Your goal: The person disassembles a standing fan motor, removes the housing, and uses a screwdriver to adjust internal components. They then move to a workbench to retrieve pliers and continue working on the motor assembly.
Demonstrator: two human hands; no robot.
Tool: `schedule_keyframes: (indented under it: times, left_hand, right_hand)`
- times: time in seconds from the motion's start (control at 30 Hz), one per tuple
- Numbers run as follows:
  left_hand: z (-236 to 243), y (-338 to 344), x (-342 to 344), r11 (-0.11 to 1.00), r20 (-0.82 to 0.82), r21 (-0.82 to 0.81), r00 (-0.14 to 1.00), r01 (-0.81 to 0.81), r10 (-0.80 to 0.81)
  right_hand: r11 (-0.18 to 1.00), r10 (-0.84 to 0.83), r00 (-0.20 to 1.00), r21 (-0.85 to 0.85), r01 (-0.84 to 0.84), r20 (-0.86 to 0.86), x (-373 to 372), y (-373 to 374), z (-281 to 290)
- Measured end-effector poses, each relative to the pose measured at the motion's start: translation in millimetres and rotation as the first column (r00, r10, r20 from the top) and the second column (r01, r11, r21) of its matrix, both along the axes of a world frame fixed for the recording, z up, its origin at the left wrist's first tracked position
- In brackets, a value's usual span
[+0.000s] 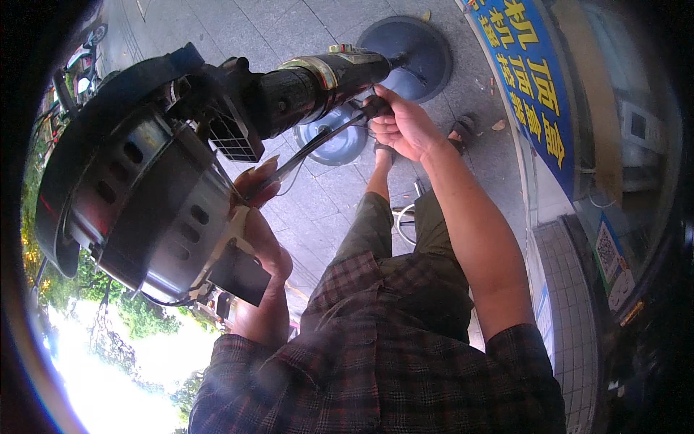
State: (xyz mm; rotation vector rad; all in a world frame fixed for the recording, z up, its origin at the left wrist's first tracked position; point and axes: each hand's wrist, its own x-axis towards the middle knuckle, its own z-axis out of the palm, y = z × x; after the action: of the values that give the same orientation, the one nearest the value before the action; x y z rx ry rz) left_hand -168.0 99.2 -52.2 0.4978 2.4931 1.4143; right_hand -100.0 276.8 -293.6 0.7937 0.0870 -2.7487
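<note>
A large metal motor housing [137, 195] with oval vent slots and a black rim fills the left side, like the head of a pedestal fan. It joins a dark pole [318, 90] with a brass-coloured collar. My right hand [408, 126] is closed round the black handle of a long thin tool [322, 139], which looks like a screwdriver. The shaft slants down-left toward the housing, and a thin wire hangs beside it. My left hand [262, 217] is beside the housing, fingers pinched about the shaft's far end. The tip itself is hidden.
A round dark base [434, 61] stands on the grey paving [238, 29] beyond the pole. Nearer is a round blue-grey disc [336, 148]. A white loop [406, 226] lies by my legs. At right are a blue sign [535, 79] and a glass front.
</note>
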Motion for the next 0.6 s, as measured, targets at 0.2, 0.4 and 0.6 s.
schedule_keyframes:
  times: [0.2,0.4,0.6]
  left_hand:
    - [1.8,-5.9,-8.3,0.993,0.005,-0.035,0.994,0.110,-0.110]
    - [4.5,-0.2,-7.8,0.986,0.030,0.140,0.995,0.087,-0.092]
    - [5.8,3.2,-3.9,0.998,0.024,-0.017,0.998,0.064,-0.064]
  right_hand:
    - [0.998,0.050,0.999,-0.027,-0.050,-0.010,2.4,5.4,-5.0]
    - [1.000,-0.004,1.000,-0.019,0.005,0.009,-4.0,-1.7,-3.6]
    - [0.984,-0.163,0.986,-0.071,0.165,0.034,-6.0,-8.4,6.2]
